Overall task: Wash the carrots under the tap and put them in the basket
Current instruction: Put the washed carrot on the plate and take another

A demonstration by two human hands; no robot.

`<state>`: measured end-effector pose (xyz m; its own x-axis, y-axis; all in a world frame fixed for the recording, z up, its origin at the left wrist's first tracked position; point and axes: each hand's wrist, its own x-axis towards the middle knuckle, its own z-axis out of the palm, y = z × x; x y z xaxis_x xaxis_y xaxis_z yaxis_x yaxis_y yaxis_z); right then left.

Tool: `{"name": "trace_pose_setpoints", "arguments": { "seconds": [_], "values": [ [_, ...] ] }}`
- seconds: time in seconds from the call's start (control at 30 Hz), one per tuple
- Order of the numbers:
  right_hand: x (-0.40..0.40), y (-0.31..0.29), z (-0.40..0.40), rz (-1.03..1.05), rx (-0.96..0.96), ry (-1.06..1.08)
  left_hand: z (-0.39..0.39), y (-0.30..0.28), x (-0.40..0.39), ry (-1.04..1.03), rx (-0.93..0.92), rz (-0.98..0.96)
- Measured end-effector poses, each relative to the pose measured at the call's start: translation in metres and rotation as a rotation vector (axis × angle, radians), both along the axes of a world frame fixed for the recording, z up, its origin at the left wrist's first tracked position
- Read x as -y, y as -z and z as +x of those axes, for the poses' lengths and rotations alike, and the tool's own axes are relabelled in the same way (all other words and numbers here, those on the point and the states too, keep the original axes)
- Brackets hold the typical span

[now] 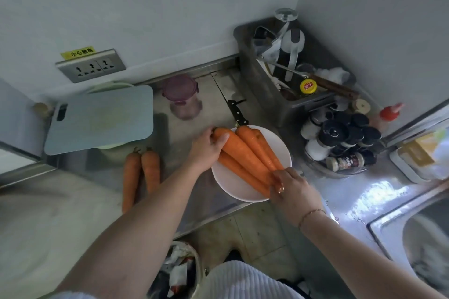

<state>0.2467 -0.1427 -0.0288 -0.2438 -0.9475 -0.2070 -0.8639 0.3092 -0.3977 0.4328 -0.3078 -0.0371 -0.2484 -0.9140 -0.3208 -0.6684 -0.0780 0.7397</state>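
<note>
Left hand (206, 147): fingers curled over thick ends of the glossy orange carrots (245, 155) on round white plate (233, 189).
Right hand (289, 187): fingers pinching the tapered tips.
Advice: squeeze both ends evenly, lift level.

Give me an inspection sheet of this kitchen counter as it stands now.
Surface: steel counter, wet by the sink.
Job's things: bunch of carrots on a white plate; two more carrots lying on the counter; no basket seen.
Clutter: knife, blue cutting board, purple-lidded jar, utensil bin, spice bottles.
Grippers: left hand grips the carrots' thick ends; right hand holds their tips.
Cables: nothing seen; wall socket has nothing plugged in.
Surroundings: waste bin on the floor below.
</note>
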Motion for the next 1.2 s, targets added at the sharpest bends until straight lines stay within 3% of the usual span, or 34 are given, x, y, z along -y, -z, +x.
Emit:
{"name": "trace_pose_setpoints", "arguments": {
  "seconds": [0.23, 0.37, 0.47, 0.6, 0.73, 0.83, 0.93, 1.1, 1.2],
  "values": [
    [0.008, -0.012, -0.001, 0.086, -0.06, -0.02, 0.004, -0.002, -0.004, 0.022, 0.04, -0.041],
    [0.017, -0.02, 0.018, -0.165, -0.097, -0.155, 0.031, -0.001, -0.015, -0.032, 0.073, -0.055],
    [0.034, -0.03, 0.059, -0.269, 0.002, -0.347, 0.067, -0.004, -0.024, -0.095, 0.152, -0.133],
    [0.06, -0.019, 0.124, -0.07, 0.226, -0.453, 0.125, -0.012, -0.053, -0.238, 0.259, -0.237],
    [0.07, -0.003, 0.171, 0.138, 0.262, -0.52, 0.154, -0.007, -0.078, -0.342, 0.339, -0.062],
    [0.076, 0.0, 0.199, 0.261, 0.327, -0.506, 0.161, 0.003, -0.08, -0.392, 0.296, 0.069],
    [0.084, -0.001, 0.219, 0.294, 0.241, -0.532, 0.161, 0.003, -0.082, -0.444, 0.212, 0.114],
    [0.099, 0.025, 0.229, 0.35, 0.285, -0.327, 0.164, 0.013, -0.075, -0.538, 0.168, 0.098],
    [0.102, 0.037, 0.235, 0.361, 0.326, -0.236, 0.166, 0.016, -0.071, -0.581, 0.045, 0.173]
  ]
}}
